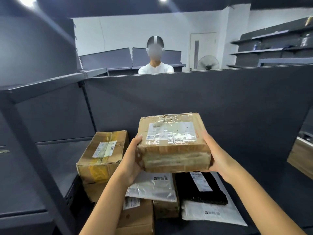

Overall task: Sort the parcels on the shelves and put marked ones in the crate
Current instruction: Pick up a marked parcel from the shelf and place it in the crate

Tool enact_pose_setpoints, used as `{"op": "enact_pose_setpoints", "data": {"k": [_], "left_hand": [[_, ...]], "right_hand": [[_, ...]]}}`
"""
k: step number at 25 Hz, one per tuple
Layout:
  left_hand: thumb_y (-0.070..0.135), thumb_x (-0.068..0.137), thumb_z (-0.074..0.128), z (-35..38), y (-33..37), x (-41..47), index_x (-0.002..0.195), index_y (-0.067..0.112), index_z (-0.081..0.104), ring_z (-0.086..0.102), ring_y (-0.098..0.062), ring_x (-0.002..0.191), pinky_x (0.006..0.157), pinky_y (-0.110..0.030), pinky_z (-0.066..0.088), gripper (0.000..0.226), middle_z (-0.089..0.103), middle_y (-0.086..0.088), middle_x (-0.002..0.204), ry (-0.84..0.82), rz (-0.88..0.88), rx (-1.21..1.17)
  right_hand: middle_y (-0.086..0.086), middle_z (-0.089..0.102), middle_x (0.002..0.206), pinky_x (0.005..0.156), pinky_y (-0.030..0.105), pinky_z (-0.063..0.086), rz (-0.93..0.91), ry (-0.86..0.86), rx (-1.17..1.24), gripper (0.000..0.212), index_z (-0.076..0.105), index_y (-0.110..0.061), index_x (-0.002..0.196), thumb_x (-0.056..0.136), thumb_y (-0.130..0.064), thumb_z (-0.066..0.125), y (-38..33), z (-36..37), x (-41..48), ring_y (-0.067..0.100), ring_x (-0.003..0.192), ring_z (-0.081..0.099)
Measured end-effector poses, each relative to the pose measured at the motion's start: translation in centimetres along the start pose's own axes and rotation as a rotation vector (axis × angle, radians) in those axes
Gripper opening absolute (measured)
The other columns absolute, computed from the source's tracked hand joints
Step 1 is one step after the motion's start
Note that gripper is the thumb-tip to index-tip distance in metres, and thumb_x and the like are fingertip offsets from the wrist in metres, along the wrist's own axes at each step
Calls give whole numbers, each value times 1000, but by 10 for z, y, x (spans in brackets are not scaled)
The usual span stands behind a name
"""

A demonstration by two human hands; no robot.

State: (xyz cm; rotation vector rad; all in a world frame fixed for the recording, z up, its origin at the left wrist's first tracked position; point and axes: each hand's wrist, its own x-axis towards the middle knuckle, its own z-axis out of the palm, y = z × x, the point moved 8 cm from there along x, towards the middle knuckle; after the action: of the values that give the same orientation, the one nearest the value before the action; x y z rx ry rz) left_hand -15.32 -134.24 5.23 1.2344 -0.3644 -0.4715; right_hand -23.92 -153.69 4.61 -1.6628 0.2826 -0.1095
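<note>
Cardboard, scuffed and wrapped in shiny clear tape, makes up the flat parcel (pixel 174 143) that the person holds up in front of them with both hands, lifted clear of the pile below. Its white shipping label faces up. The left hand (pixel 132 160) grips the near left corner, thumb hooked over the top edge, the other fingers out of sight beneath. The right hand (pixel 218 155) clasps the right side the same way, thumb lying along the upper edge. On the grey shelf (pixel 264 197) under the parcel lie a silvery plastic mailer (pixel 152 187), a black bagged parcel (pixel 201 189) with a white label, and a white mailer (pixel 211 212) under that one. To the left stands a taller box with yellow tape (pixel 103 155), stacked on another carton, and a further brown box (pixel 137 216) sits nearer, beneath the left forearm. Behind the dark back panel (pixel 186 95) a second person in a white top (pixel 155 67) faces this way. A standing fan (pixel 208 62) is beside a pale door (pixel 201 48).
</note>
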Motion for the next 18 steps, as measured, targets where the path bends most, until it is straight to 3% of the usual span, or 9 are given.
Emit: {"op": "enact_pose_setpoints", "data": {"k": [2, 6, 9, 11, 14, 18], "left_hand": [[44, 94, 33, -7, -16, 5, 102, 23, 71, 69, -21, 86, 80, -40, 49, 44, 75, -6, 97, 16, -70, -104], [32, 93, 33, -17, -29, 14, 118, 11, 60, 67, -21, 86, 78, -37, 49, 42, 74, -8, 96, 71, -4, -325], [21, 93, 30, -18, -28, 13, 126, 4, 52, 72, -17, 76, 60, -28, 58, 44, 75, -7, 89, 76, 107, -298], [24, 88, 38, -17, -23, 7, 135, 1, 44, 72, -16, 74, 56, -26, 57, 52, 75, -6, 86, 73, 183, -253], [41, 57, 72, -8, -1, 2, 138, 15, 42, 70, -18, 90, 66, -28, 57, 91, 70, -7, 103, 1, 306, -101], [35, 64, 54, 14, 21, -5, 125, 45, 52, 58, -21, 115, 84, -33, 54, 62, 58, -4, 128, -156, 451, 33]], "right_hand": [[-17, 32, 149, 105, 56, 36, 19, -19, -122, 95, 12, -58, 140, 55, -94, 38, -5, 1, 0, 18, 135, 38], [-19, 21, 152, 112, 51, 28, -148, 18, -197, 95, 4, -63, 137, 56, -83, 50, -23, 4, -6, 14, 135, 35], [-19, 25, 147, 109, 45, 36, -250, -17, -130, 86, 9, -67, 131, 60, -69, 57, -25, 3, -14, 10, 128, 43], [-20, 33, 142, 99, 35, 46, -328, -59, -74, 84, 12, -67, 129, 61, -59, 60, -26, 3, -19, 4, 123, 48], [-21, 51, 126, 83, 24, 53, -411, -54, 40, 81, 21, -58, 130, 60, -45, 60, -21, -1, -22, -2, 113, 56], [-19, 66, 106, 77, 19, 54, -459, 84, 177, 67, 32, -41, 129, 68, -18, 48, -7, -15, -19, 2, 100, 64]]}}
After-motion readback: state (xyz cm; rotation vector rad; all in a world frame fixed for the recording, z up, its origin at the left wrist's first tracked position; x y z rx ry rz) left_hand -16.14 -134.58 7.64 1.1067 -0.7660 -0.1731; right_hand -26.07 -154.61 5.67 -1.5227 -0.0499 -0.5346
